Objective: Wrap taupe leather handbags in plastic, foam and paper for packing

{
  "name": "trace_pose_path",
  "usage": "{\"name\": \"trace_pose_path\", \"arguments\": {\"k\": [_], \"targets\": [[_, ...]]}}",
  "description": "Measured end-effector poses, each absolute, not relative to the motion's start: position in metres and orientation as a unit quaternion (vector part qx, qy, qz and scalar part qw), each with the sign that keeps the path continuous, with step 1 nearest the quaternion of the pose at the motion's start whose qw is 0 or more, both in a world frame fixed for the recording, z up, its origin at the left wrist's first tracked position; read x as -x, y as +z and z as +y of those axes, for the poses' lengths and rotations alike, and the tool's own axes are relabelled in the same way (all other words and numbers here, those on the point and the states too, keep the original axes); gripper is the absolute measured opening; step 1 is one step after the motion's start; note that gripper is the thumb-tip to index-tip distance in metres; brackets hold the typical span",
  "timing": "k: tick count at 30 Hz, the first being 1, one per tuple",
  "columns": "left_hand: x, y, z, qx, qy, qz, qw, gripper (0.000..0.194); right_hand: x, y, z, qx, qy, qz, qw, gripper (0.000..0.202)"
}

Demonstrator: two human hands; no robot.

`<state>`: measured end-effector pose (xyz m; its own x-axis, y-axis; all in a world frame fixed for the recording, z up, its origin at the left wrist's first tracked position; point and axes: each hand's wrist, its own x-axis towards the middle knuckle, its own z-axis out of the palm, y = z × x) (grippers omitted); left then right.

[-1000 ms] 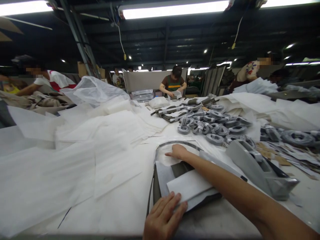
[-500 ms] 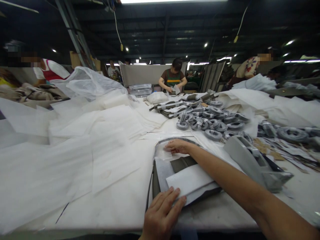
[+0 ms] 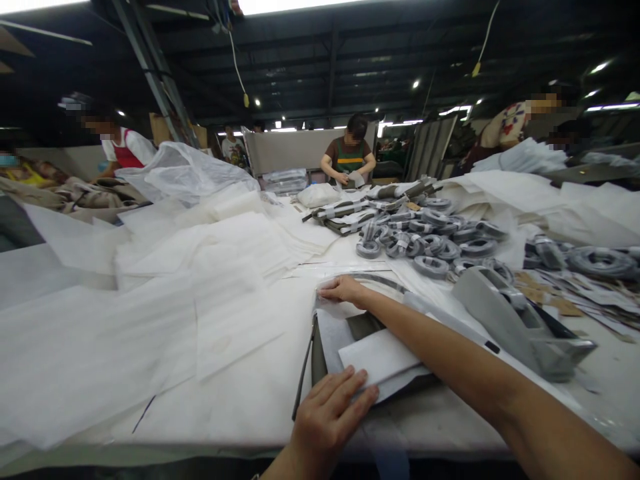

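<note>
An olive-grey bag [image 3: 319, 353] lies on the table in front of me, partly covered by folded white padding sheets [image 3: 380, 353]. My left hand [image 3: 335, 407] rests on the near left part of the sheets, its fingers stretched out. At the far left corner of the bag, my right hand [image 3: 343, 291] has its fingers together at a clear film and the curved grey-wrapped strap [image 3: 385, 280]. What exactly its fingertips pinch is too small to tell. My right forearm crosses over the bag.
White foam sheets [image 3: 100, 340] spread over the left side. Wrapped strap coils [image 3: 433, 267] and wrapped straps lie beyond the bag. A grey tape dispenser [image 3: 515, 320] stands at the right, near cardboard pieces [image 3: 560, 303]. A person [image 3: 349, 153] works across the table.
My right hand has moved slightly left to the far left corner of the bag, its fingers drawn closer together. My left hand stays on the sheets. The view has shifted a little.
</note>
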<state>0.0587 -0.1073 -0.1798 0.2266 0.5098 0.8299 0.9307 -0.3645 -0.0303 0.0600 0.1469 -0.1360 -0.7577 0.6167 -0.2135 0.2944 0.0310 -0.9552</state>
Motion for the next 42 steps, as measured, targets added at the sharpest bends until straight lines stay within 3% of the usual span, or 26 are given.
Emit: {"name": "trace_pose_path", "arguments": {"k": [12, 16, 19, 26, 29, 35, 38, 40, 42], "targets": [[-0.061, -0.181, -0.112, 0.723, -0.368, -0.528, 0.251, 0.029, -0.126, -0.082, 0.091, 0.178, 0.563, -0.793, 0.149, 0.03], [-0.06, -0.181, -0.114, 0.727, -0.371, -0.53, 0.232, 0.031, -0.176, -0.086, 0.051, 0.119, 0.476, -0.859, 0.149, 0.018], [-0.06, -0.182, -0.114, 0.719, -0.391, -0.525, 0.232, 0.028, -0.204, -0.098, 0.031, 0.06, 0.419, -0.894, 0.146, 0.024], [-0.059, -0.187, -0.115, 0.71, -0.414, -0.541, 0.179, 0.023, -0.232, -0.131, 0.015, 0.025, 0.327, -0.893, 0.308, 0.03], [-0.058, -0.193, -0.117, 0.694, -0.426, -0.55, 0.183, 0.026, -0.236, -0.142, 0.008, -0.007, 0.275, -0.901, 0.336, 0.03], [-0.06, -0.196, -0.12, 0.701, -0.408, -0.545, 0.213, 0.036, -0.247, -0.121, -0.006, -0.028, 0.267, -0.92, 0.287, 0.019], [-0.061, -0.195, -0.12, 0.718, -0.396, -0.531, 0.213, 0.036, -0.24, -0.096, 0.009, 0.04, 0.275, -0.924, 0.263, 0.028], [-0.061, -0.195, -0.12, 0.72, -0.391, -0.531, 0.217, 0.037, -0.224, -0.087, 0.029, 0.115, 0.216, -0.934, 0.26, 0.031], [-0.061, -0.195, -0.12, 0.721, -0.384, -0.534, 0.216, 0.038, -0.203, -0.089, 0.052, 0.168, 0.142, -0.956, 0.191, 0.031]]}}
